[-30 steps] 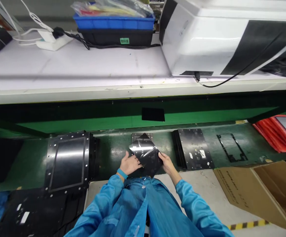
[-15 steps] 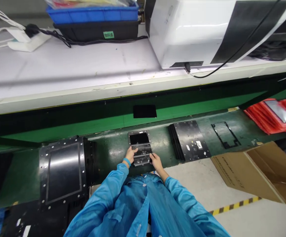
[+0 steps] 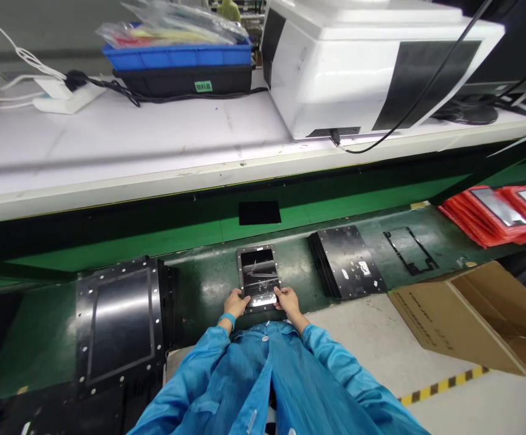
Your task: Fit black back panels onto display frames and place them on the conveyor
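A glossy dark rectangular panel [image 3: 262, 272], like a screen, lies in a grey metal-edged plate [image 3: 240, 272] with small round holes along its border. White streaks of reflection cross the panel's surface. My left hand [image 3: 236, 303], with a blue band at the wrist, is closed at the panel's lower left edge, its thumb on top. At the lower right edge my right hand [image 3: 288, 300] is closed too, thumb on the panel and other fingers curled beside it. The fingertips beneath the edges are hidden.
Stacked black plates stand left [image 3: 120, 326] and right [image 3: 347, 263]. Farther right are a thin black frame [image 3: 410, 249], red-wrapped panels [image 3: 485, 211] and an open cardboard box [image 3: 453, 320]. A white shelf [image 3: 163, 139] holding a white machine [image 3: 335, 72] runs above the bench.
The glossy panel, bent-looking and partly lifted before, now lies flatter in the plate. My left hand has moved down and slightly left; my right hand stays at the right edge. The view has tilted up.
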The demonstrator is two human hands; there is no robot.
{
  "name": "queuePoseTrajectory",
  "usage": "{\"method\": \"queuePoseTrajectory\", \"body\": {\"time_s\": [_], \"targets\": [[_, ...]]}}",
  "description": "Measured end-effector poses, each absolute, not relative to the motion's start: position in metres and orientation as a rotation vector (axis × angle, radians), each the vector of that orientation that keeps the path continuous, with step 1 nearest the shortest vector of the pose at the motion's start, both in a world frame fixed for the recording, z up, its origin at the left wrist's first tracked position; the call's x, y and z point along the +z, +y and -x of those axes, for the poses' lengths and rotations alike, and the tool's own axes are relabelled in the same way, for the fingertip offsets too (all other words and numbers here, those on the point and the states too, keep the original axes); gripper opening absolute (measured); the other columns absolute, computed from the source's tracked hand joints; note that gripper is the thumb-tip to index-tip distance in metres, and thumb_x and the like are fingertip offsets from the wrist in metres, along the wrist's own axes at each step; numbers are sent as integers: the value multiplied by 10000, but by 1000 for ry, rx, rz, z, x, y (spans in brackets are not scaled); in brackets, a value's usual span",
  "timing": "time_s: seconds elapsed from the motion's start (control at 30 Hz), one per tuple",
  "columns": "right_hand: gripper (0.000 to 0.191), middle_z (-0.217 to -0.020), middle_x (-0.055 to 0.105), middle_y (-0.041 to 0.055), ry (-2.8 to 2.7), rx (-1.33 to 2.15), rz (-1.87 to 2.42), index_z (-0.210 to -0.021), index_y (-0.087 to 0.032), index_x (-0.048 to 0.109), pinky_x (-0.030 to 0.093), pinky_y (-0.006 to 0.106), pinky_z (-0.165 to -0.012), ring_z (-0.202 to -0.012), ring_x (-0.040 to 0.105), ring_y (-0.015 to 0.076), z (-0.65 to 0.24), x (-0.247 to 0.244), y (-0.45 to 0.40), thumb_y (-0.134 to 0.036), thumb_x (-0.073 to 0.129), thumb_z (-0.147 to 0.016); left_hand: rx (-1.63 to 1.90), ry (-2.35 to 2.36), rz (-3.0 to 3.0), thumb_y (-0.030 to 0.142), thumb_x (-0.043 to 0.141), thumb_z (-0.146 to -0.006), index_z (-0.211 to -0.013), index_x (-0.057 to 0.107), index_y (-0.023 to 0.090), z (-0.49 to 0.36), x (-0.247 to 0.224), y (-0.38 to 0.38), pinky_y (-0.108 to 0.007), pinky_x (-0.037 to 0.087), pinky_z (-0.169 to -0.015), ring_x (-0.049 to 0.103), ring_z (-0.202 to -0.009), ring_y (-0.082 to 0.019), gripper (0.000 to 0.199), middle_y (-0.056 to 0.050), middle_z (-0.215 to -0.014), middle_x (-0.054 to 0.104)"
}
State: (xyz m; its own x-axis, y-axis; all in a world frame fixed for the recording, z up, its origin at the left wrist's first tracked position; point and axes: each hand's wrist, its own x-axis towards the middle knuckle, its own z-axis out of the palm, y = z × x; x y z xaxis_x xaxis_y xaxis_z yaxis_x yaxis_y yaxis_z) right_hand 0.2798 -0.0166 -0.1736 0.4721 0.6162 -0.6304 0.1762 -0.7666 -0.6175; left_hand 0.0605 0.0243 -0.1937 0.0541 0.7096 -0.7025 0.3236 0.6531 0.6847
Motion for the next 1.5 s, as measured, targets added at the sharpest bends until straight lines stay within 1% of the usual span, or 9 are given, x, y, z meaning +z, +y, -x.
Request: {"method": "queuePoseTrajectory", "body": {"time_s": [0.13, 0.2, 0.3, 0.4, 0.53, 0.77, 1.17, 1.33, 1.5], "targets": [[223, -960, 743, 74, -888, 1134, 2391, -961, -220, 593, 552, 309, -792, -891, 756, 238, -286, -164, -13, -406, 701, -904, 77, 1620, -1076, 406, 773, -869, -864, 634, 193, -58, -198, 21, -300, 565, -653, 696, -542, -202, 255, 5, -540, 644], [215, -1175, 711, 119, -1056, 1048, 2433, -1025, -212, 638, 510, 342, -913, -1070, 724, 276, -292, -159, -14, -349, 723, -883, 16, 1654, -1168, 416, 728, -910, -821, 632, 199, -60, -199, 23, -280, 555, -706, 730, -633, -199, 254, -18, -585, 684], [365, -1319, 650, 142, -1307, 907, 2545, -1214, -211, 639, 485, 344, -909, -1119, 702, 283, -302, -156, -18, -413, 699, -917, -56, 1716, -1298, 459, 731, -905, -801, 648, 205, -57, -196, 23, -295, 534, -809, 765, -874, -242, 287, -76, -731, 760], [402, -1157, 725, 102, -1401, 974, 2632, -1194, -206, 641, 466, 311, -814, -1053, 713, 258, -313, -161, -22, -488, 717, -918, -131, 1753, -1396, 546, 739, -882, -836, 680, 199, -52, -194, 23, -327, 513, -857, 740, -1052, -298, 355, -133, -911, 798], [298, -970, 761, 40, -1410, 1105, 2641, -1002, -231, 655, 412, 275, -728, -968, 716, 222, -320, -168, -23, -491, 760, -900, -222, 1713, -1492, 566, 695, -912, -876, 695, 185, -50, -193, 26, -331, 503, -847, 740, -1053, -303, 383, -147, -942, 797], [286, -963, 774, 64, -1495, 1103, 2649, -889, -222, 677, 377, 272, -693, -936, 715, 230, -312, -157, -27, -439, 848, -812, -327, 1583, -1532, 427, 703, -936, -844, 670, 184, -46, -184, 22, -285, 498, -722, 763, -806, -230, 262, -80, -793, 783], [264, -915, 767, 56, -1457, 1174, 2604, -779, -217, 616, 372, 273, -671, -877, 709, 220, -322, -180, -25, -272, 871, -735, -454, 1603, -1523, 468, 723, -896, -1014, 732, 176, -52, -190, 17, -367, 513, -849, 727, -1133, -345, 315, -150, -1111, 796], [257, -938, 764, 70, -1488, 1212, 2598, -796, -217, 586, 372, 273, -674, -883, 710, 221, -321, -177, -20, -282, 835, -793, -427, 1631, -1511, 457, 757, -856, -984, 738, 183, -52, -193, 21, -352, 498, -815, 735, -1098, -341, 303, -146, -1082, 797], [267, -941, 764, 67, -1570, 1193, 2555, -808, -222, 571, 381, 272, -680, -892, 715, 222, -322, -166, -20, -326, 816, -802, -341, 1632, -1533, 439, 726, -885, -899, 703, 200, -48, -189, 13, -293, 460, -754, 745, -983, -248, 241, -73, -990, 802]]}}
